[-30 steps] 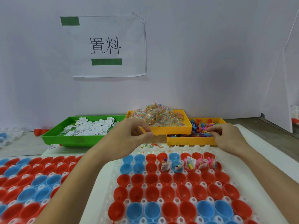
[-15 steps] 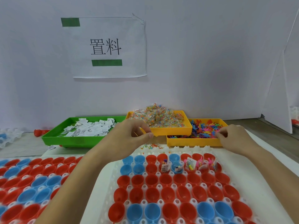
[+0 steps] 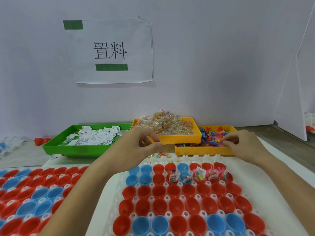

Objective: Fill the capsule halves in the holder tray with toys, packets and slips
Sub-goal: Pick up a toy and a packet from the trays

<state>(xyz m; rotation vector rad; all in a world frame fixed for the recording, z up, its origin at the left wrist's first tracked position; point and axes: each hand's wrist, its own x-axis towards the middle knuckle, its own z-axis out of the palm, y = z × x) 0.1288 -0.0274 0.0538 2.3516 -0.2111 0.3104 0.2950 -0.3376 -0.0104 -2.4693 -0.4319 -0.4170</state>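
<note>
A: Where are the hands hovering?
B: The left hand [image 3: 138, 147], fingers curled and seeming to hold nothing, is hanging before the yellow plastic packet bin [image 3: 180, 139]. The right hand [image 3: 243, 143] is pinching among small coloured plastic toys [image 3: 213, 136]. The white capsule holder tray [image 3: 117, 184] is lying just below both.
A: Any writing?
B: The white paper wall sign [image 3: 112, 51] is reading "置料".

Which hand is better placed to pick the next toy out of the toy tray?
Right. The right hand already has its fingertips in the toy tray among the toys. The left hand hovers before the packet tray, farther away.
</note>
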